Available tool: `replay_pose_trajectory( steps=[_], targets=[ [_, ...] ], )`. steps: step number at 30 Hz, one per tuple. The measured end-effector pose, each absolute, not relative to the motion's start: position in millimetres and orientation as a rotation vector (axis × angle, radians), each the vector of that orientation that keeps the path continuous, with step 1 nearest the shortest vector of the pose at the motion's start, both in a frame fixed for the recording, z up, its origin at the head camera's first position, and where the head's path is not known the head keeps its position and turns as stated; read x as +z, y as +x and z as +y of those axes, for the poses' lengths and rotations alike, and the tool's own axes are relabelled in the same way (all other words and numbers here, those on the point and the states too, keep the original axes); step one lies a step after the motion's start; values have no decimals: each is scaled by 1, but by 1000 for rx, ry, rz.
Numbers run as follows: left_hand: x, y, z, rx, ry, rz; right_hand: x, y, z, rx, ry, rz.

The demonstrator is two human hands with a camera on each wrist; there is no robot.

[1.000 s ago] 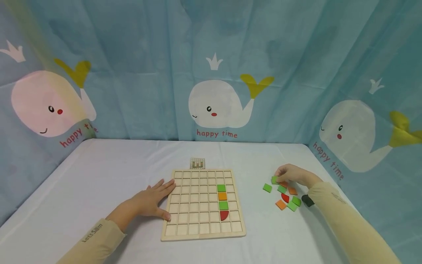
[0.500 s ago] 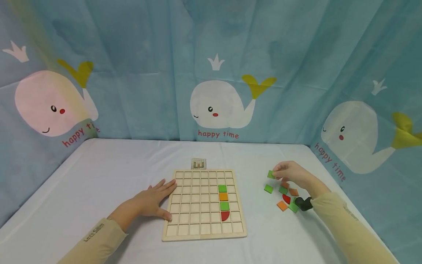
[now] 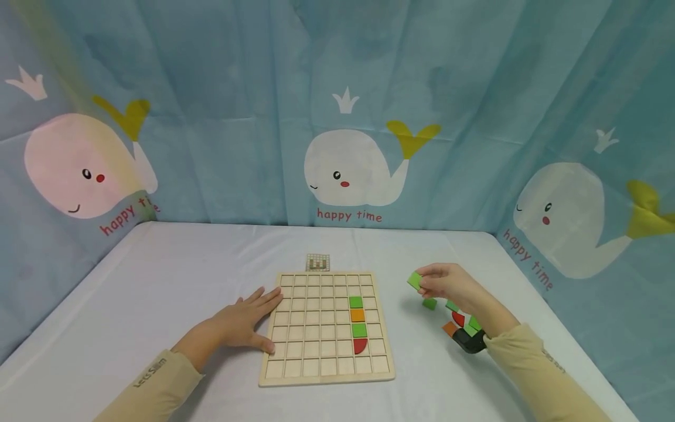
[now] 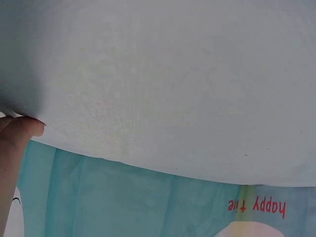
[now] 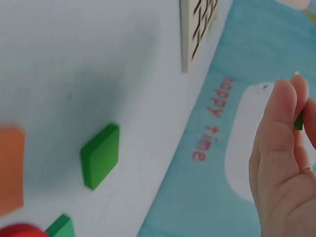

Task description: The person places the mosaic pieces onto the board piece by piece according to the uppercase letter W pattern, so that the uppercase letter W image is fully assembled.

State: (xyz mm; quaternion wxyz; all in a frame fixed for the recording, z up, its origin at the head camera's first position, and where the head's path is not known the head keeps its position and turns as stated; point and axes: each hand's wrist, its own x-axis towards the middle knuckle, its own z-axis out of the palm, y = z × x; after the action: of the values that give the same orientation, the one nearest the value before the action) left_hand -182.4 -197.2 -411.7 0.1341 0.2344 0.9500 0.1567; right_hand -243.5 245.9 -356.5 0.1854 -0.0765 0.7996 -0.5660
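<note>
In the head view my right hand [image 3: 448, 285] pinches a green square tile [image 3: 415, 280] between thumb and fingers, held above the table. Only a sliver of that tile shows in the right wrist view. My left hand [image 3: 244, 320] lies with fingers spread on the left edge of a wooden grid board [image 3: 303, 380]. One column of the board holds a green tile [image 3: 355, 302], an orange tile [image 3: 357, 315], another green tile [image 3: 359, 330] and a red quarter-round piece [image 3: 360, 346].
Below the right hand lie a loose green tile [image 5: 101, 155], an orange tile [image 3: 450, 329], a red piece [image 3: 457, 319] and more green tiles, partly hidden by the wrist and its black camera [image 3: 468, 340]. A small patterned card [image 3: 318, 262] lies behind the board.
My right hand has lifted the green tile from the loose pieces and carried it left towards the board. The left hand stays in place.
</note>
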Motion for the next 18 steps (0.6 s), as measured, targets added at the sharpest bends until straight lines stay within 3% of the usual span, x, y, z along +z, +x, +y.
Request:
replay_pose_trajectory(
  steps=[18],
  targets=[
    [-409, -182, -197, 455, 680, 2746, -356, -225, 204, -1643, -237, 2189]
  ],
)
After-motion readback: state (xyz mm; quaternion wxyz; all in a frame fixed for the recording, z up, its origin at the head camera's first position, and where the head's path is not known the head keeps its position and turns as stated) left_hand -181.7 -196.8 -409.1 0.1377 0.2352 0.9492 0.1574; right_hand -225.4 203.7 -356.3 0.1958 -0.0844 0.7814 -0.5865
